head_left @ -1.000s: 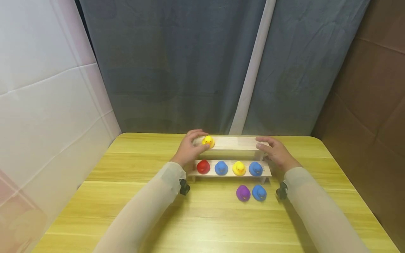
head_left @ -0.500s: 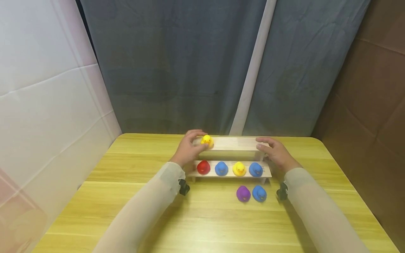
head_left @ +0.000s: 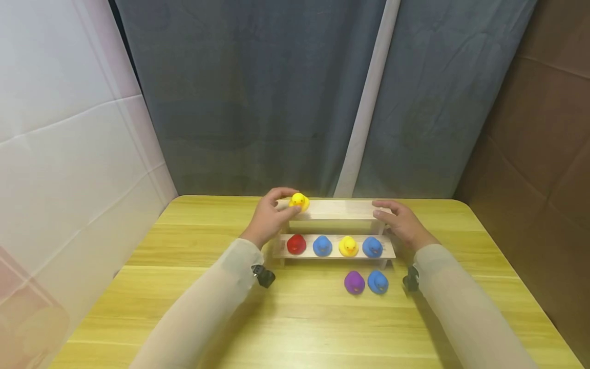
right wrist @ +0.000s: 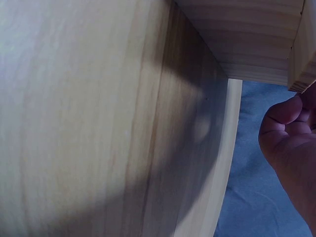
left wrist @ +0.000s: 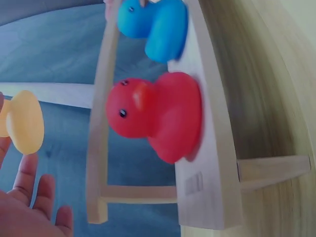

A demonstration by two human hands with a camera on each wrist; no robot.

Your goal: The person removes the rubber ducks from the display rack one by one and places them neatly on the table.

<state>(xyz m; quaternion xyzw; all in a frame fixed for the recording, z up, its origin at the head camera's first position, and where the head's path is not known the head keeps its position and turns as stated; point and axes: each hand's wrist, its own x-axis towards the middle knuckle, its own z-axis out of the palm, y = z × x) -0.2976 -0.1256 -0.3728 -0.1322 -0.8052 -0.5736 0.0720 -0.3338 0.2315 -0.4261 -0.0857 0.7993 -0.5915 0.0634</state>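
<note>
My left hand [head_left: 269, 215] pinches a yellow rubber duck [head_left: 299, 201] between thumb and fingers at the left end of the upper wooden shelf [head_left: 338, 209]. From the left wrist view, the duck's base [left wrist: 27, 121] hangs apart from the wood. At the shelf's other end, my right hand [head_left: 405, 223] holds the end of the board; its thumb [right wrist: 286, 109] lies against the corner in the right wrist view, the other fingers partly hidden. On the lower shelf [head_left: 334, 254] sit a red duck [head_left: 296, 244], a blue one [head_left: 322, 246], a yellow one [head_left: 348, 246] and another blue one [head_left: 372, 247].
In front of the lower shelf, a purple duck [head_left: 354, 282] and a blue duck [head_left: 378, 282] rest on the wooden table [head_left: 304, 328]. A dark curtain [head_left: 258, 102] hangs behind, with a white wall [head_left: 78, 138] left and a brown one [head_left: 539, 138] right.
My left hand has raised the yellow duck a little off the upper shelf and drawn it slightly left. The right hand stays at the shelf's right end.
</note>
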